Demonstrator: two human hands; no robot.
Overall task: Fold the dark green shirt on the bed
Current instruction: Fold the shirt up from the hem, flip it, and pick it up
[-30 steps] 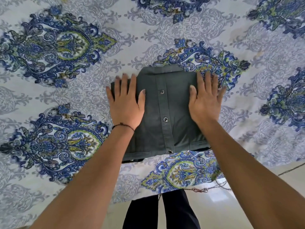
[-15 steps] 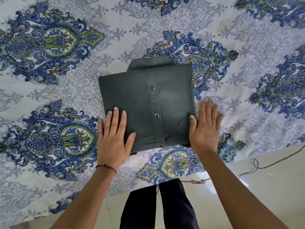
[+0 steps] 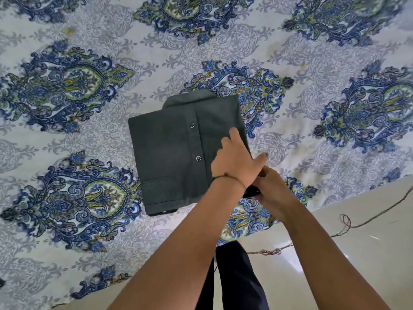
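The dark green shirt [image 3: 169, 157] lies folded into a compact rectangle on the bed, button placket up, collar at the far edge. My left hand [image 3: 237, 162], a thin band on its wrist, has crossed over to the shirt's right side and rests there with fingers apart. My right hand [image 3: 273, 190] sits just below and right of it, partly under the left wrist. Its fingers are closed around the shirt's near right corner, where a dark edge shows.
The bedsheet [image 3: 67, 135] is white with blue and green paisley medallions; its near edge runs diagonally at the lower right. Beyond it are a pale tiled floor [image 3: 357, 253], a loose red-brown cord [image 3: 271, 251] and my dark trouser leg [image 3: 234, 283].
Both hands slid off the shirt toward me, then my left hand crossed to the shirt's right side while my right hand took hold of the near right corner. The view shifted too.
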